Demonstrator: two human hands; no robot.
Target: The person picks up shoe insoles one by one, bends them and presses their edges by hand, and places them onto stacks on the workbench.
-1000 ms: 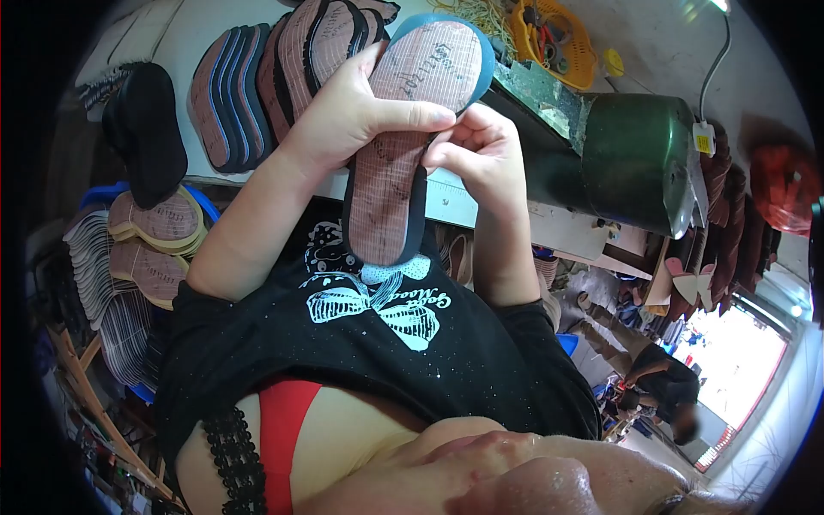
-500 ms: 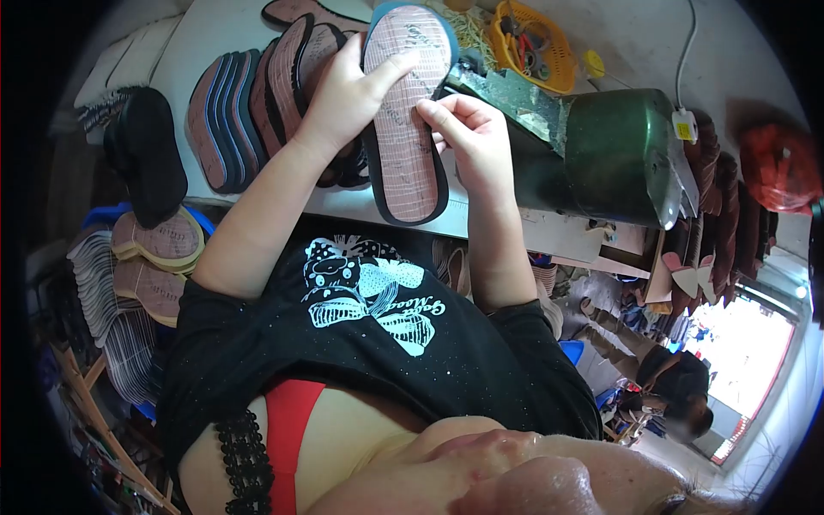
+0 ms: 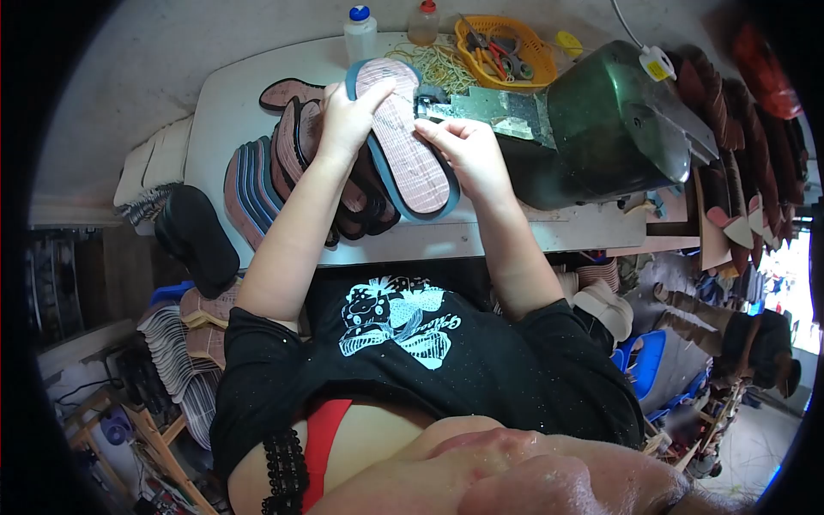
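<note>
A slipper sole [image 3: 408, 163] with a pink patterned top and a blue rim is held up in front of me, tilted over the white table [image 3: 292, 69]. My left hand [image 3: 345, 120] grips its upper part, thumb lying across the top and fingers behind. At the right edge, the thumb and fingers of my right hand [image 3: 463, 142] pinch the sole near its middle. Beside my left forearm stands a row of blue-edged soles [image 3: 249, 184]. Dark-edged pink soles [image 3: 292, 142] lie between that row and the held sole.
A green machine [image 3: 609, 124] stands to the right. Behind are a yellow basket [image 3: 541, 64] of tools, rubber bands [image 3: 433, 67] and a white bottle [image 3: 360, 39]. Black slippers [image 3: 197, 240] sit at the left edge. Another person [image 3: 755, 343] is in the right background.
The sole in my hands showed a mostly black rim with blue at the top; now its rim is blue. My head view has shifted, showing more of the table's far side.
</note>
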